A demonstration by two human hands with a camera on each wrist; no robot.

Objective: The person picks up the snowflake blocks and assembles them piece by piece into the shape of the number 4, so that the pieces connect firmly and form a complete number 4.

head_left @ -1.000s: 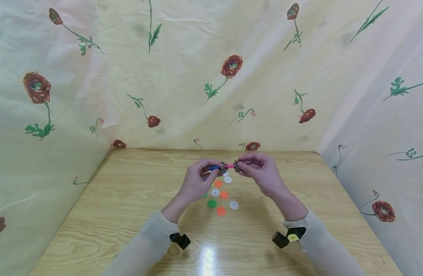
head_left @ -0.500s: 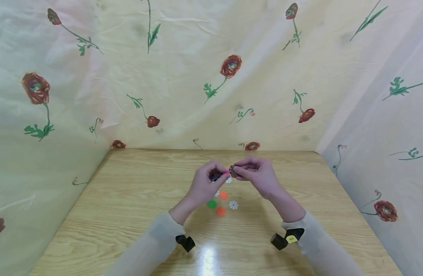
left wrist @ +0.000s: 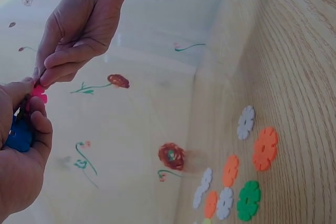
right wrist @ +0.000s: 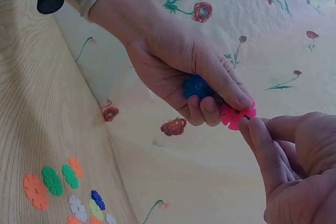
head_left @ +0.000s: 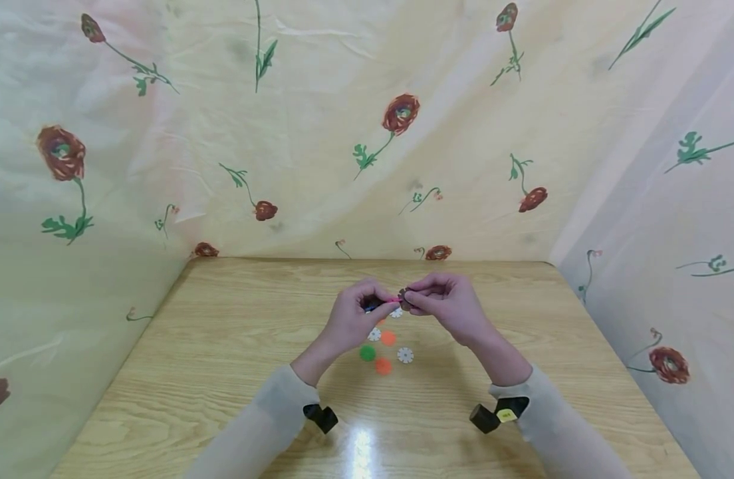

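Slotted flower-shaped plastic discs, linked together, are held up above the table between both hands. My left hand (head_left: 358, 313) pinches a pink disc (right wrist: 237, 115) between thumb and fingertips. A blue disc (right wrist: 197, 86) sits within the curl of that same hand, most of it covered by fingers. On the other side, my right hand (head_left: 453, 307) pinches a dark brown disc (head_left: 403, 299) by its edge, right against the pink one. In the right wrist view, the right fingertips hide the brown disc.
Loose discs lie on the wooden table (head_left: 223, 372) below the hands: orange (head_left: 383, 366), green (head_left: 367, 353), white (head_left: 405, 355), dark blue (right wrist: 98, 200) and yellow (right wrist: 96, 210). A flowered cloth (head_left: 319, 133) hangs behind the table and along both sides.
My left hand has moved right and closer to the right hand, its grip shifting up to the pink disc. The right hand has barely moved. Over the last half second both stay nearly still.
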